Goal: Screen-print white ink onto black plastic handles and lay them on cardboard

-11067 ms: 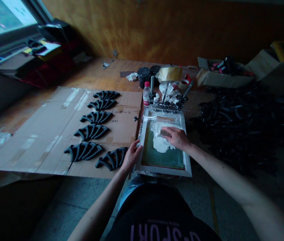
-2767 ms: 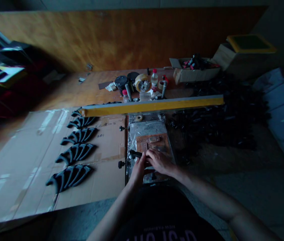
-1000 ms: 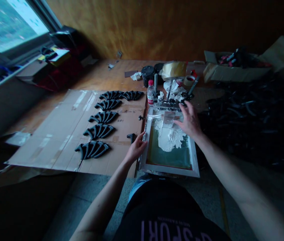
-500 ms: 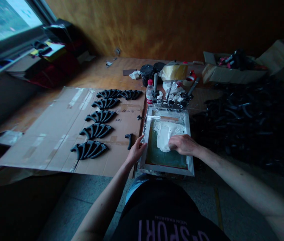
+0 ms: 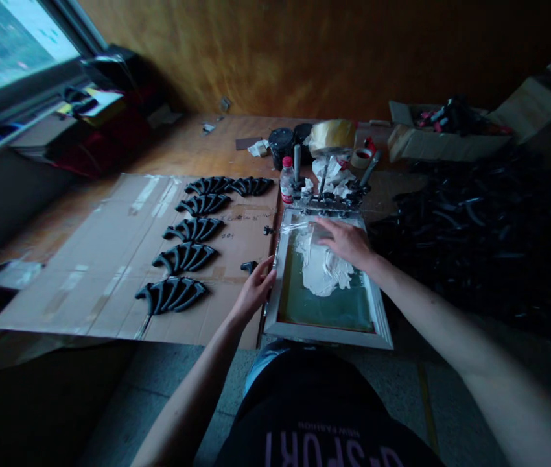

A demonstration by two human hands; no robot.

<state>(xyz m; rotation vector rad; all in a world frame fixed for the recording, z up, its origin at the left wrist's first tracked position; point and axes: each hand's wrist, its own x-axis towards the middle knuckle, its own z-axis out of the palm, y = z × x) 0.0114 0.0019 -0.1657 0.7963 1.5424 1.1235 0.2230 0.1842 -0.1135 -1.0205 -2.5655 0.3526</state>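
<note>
A pale-edged frame [image 5: 282,285] with a green mesh panel [image 5: 327,314] stands in front of me. Thick white paste [image 5: 327,272] covers the mesh's upper middle. Over the far part of the frame is my right hand [image 5: 346,241], fingers stretched leftward and apart; a small pale patch between thumb and fingers is unclear. My left hand [image 5: 255,288] is at the frame's left edge, its fingers apart and nothing seen in it. Just beyond its fingers, a single black curved part [image 5: 247,266] lies on the cardboard [image 5: 105,253], partly hidden by that hand.
Rows of black curved parts [image 5: 173,295] lie on the cardboard at left. Behind the frame stand a metal clamp assembly [image 5: 328,204], a red-capped bottle [image 5: 286,181], dark tubs [image 5: 282,146] and tape rolls [image 5: 362,157]. A black heap [image 5: 470,227] and an open box [image 5: 421,143] are at right.
My right hand has moved from the paste's lower edge to the frame's far end, and its fingers have opened. The frame's near edge looks larger and nearer. My left hand has shifted slightly left.
</note>
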